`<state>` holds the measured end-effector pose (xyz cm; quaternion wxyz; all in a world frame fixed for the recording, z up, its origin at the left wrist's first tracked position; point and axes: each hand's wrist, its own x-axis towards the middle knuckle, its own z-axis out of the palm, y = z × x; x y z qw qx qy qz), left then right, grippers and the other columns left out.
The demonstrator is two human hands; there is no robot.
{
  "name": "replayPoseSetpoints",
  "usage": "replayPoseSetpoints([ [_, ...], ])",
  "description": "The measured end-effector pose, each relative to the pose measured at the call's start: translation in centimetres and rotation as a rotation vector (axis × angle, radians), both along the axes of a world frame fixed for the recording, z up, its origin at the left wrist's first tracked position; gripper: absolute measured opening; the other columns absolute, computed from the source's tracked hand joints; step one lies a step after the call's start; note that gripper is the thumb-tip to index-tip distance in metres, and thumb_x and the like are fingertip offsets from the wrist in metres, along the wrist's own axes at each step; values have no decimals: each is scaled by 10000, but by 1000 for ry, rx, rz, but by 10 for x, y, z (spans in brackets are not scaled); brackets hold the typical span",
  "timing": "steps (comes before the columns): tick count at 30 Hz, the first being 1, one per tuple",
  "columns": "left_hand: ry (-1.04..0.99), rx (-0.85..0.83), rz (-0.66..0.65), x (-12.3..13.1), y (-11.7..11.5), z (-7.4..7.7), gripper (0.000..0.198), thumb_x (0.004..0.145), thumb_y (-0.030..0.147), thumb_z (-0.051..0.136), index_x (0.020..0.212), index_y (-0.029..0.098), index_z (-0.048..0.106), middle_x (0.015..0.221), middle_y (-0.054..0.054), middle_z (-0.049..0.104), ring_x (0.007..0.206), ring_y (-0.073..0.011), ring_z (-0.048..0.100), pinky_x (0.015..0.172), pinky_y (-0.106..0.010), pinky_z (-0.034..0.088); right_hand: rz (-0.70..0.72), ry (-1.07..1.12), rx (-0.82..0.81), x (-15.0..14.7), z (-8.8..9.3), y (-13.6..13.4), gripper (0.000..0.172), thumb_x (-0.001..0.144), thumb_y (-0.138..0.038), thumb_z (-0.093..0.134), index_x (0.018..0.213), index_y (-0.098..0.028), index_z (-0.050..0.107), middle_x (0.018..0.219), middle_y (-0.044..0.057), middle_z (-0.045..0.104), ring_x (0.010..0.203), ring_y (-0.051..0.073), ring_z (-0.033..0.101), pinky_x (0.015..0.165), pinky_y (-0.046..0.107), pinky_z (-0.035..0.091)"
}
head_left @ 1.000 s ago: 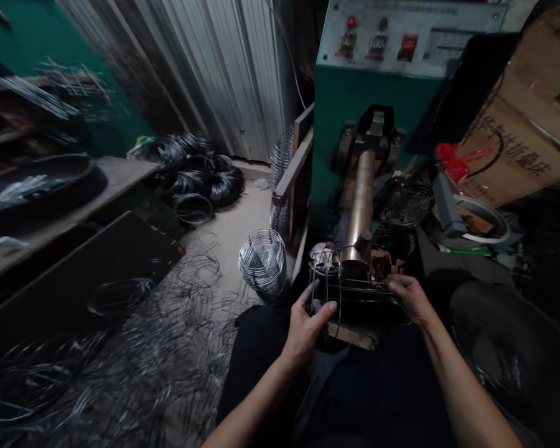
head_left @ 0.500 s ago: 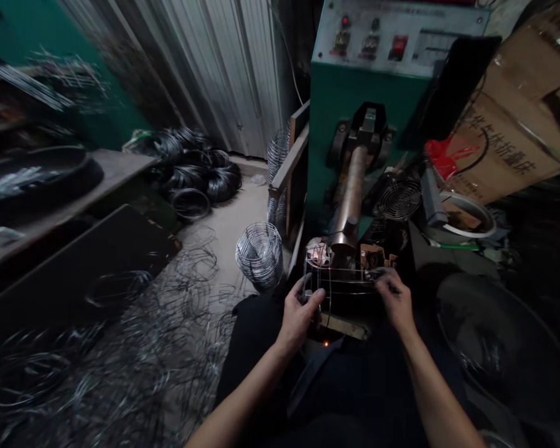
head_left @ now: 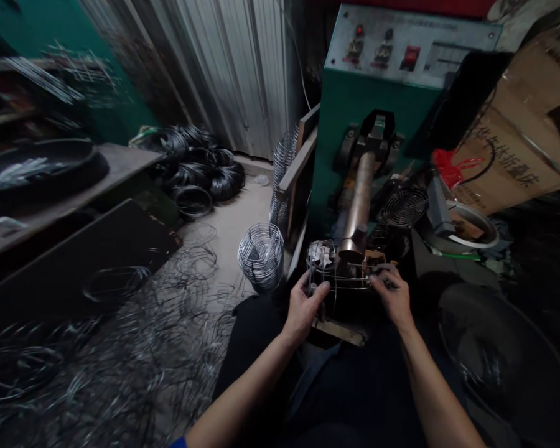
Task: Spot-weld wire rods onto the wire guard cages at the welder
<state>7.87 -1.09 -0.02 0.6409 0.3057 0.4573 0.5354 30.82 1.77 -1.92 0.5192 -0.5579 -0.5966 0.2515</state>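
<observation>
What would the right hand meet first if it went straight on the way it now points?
Probably the wire frame just ahead of the right hand, then perhaps the metal cylinder; depth is unclear.

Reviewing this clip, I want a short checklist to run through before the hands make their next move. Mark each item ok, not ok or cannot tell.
1. Left hand on the wire frame: ok, thumb and fingers hold its left side.
2. Right hand gripping the frame: cannot tell; fingertips are at its right end, but their grip is unclear.
3. Frame touching the metal cylinder: cannot tell, this view hides the gap.
4. Red lamp lit: ok.
5. Wire stack upright: ok.
6. Floor free of loose wire: not ok, plenty lies strewn.
</observation>
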Motion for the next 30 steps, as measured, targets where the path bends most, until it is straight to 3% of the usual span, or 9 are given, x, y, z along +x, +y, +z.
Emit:
replayPoseSetpoints([
  [14, -54, 42, -19, 6, 16, -9, 734, 729, 479, 807, 1315, 142, 520, 589, 104, 426, 368, -58, 409, 342, -184, 368, -11, 18, 40, 4, -6, 13, 339, 822, -372, 707, 587, -202, 531, 925, 50, 585, 933, 218, 539, 857, 343, 391],
  [20, 24, 33, -5, 6, 14, 4, 729, 672, 529, 828, 1223, 134, 559, 590, 83, 497, 347, -65, 416, 333, -195, 367, -51, 104, -13, 7, -13, 4, 357, 823, -469, 688, 646, -205, 526, 881, 35, 620, 905, 206, 573, 824, 316, 444],
  [22, -12, 5, -6, 8, -2, 7, 727, 670, 537, 828, 1212, 148, 541, 637, 64, 538, 370, -71, 442, 346, -194, 370, -98, 243, -22, 14, -20, -12, 325, 791, -508, 711, 812, -222, 559, 984, 41, 652, 927, 206, 603, 784, 306, 479],
  [24, -95, -54, -19, 5, -33, 4, 675, 714, 568, 786, 1193, 169, 529, 663, 54, 553, 385, -71, 446, 371, -196, 375, -108, 335, -82, 24, -28, -36, 418, 742, -532, 754, 972, -233, 573, 1048, 59, 673, 928, 211, 634, 744, 302, 511],
  [26, -157, -141, -89, -11, -76, -1, 604, 763, 614, 720, 1146, 178, 554, 713, 19, 589, 430, -82, 487, 437, -218, 424, -58, 317, -230, 36, -35, -67, 444, 750, -562, 744, 988, -213, 609, 927, 70, 704, 826, 211, 663, 674, 298, 531],
  [28, -79, -225, -280, -42, -113, -4, 560, 766, 623, 714, 1076, 166, 619, 799, -46, 647, 536, -119, 574, 543, -256, 486, 5, 258, -399, 45, -36, -95, 434, 803, -602, 680, 915, -184, 652, 702, 49, 682, 623, 185, 641, 554, 278, 513],
  [30, 202, -242, -566, -78, -127, 0, 479, 718, 539, 798, 961, 139, 695, 806, -86, 676, 652, -164, 624, 618, -263, 499, 104, 214, -558, 47, -33, -111, 468, 837, -631, 620, 881, -169, 684, 557, 18, 630, 472, 162, 586, 450, 255, 461],
])
